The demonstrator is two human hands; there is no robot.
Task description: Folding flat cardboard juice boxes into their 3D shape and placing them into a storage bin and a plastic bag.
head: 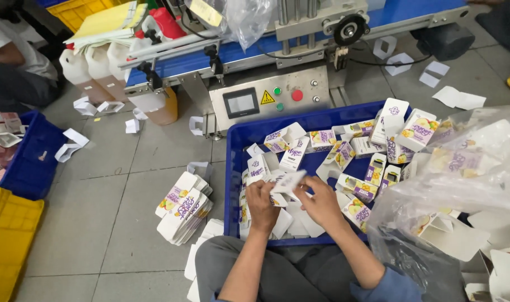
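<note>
I sit on the grey tiled floor point(115, 223) with a blue plastic crate point(235, 168) in front of my knees, and both my hands work over its near edge. My left hand point(261, 206) has its fingers curled tight around the lower left part of a small white carton blank point(285, 184), and my right hand point(321, 202) pinches the same blank from the other side, thumb and fingertips closed on its edge, so the blank sits between the two hands, tilted, just above the pile in the crate. The crate holds many small folded cartons point(372, 148), white with purple and yellow print, lying loose at all angles, some standing upright near the far right corner. To my right a large clear plastic bag point(462, 190) leans against the crate, with more cartons inside it. On the floor to my left lies a stack of flat carton blanks point(185, 208), fanned out, near the crate's wall. Beyond the crate stands a metal machine with a blue conveyor belt point(249, 51), a small screen point(241, 103) and a red button point(297, 95) on its front panel. Further left I see white plastic jugs point(90, 70), a second blue crate point(34, 162) and a yellow crate point(8, 235).
</note>
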